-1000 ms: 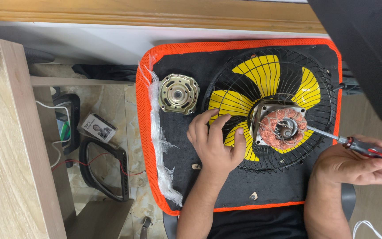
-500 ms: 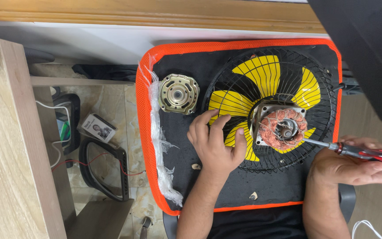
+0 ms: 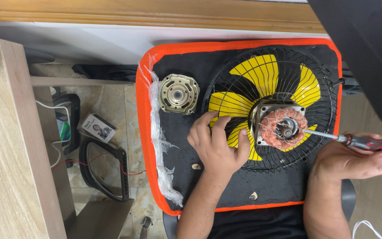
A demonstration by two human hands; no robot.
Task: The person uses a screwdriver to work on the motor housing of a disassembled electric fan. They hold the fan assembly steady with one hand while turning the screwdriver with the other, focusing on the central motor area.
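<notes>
A black wire fan guard (image 3: 244, 68) with yellow blades (image 3: 261, 73) lies on a black mat with an orange border (image 3: 141, 102). At its hub sits an open motor with copper windings (image 3: 284, 128). My left hand (image 3: 215, 144) presses flat on the guard's lower left, fingers spread. My right hand (image 3: 354, 157) grips a red-handled screwdriver (image 3: 368, 142), whose metal tip reaches into the motor's right side. A round metal motor cover (image 3: 178, 94) lies on the mat, left of the guard.
Crumpled clear plastic (image 3: 162, 146) runs along the mat's left edge. Small bits (image 3: 196, 167) lie on the mat near my left wrist. A wooden board (image 3: 9, 146) stands at the left; a black frame (image 3: 105, 170), wires and a small box (image 3: 97, 127) lie on the tiled floor.
My right hand and the screwdriver have shifted slightly, with the tip staying at the motor's right side. My left hand stays on the guard.
</notes>
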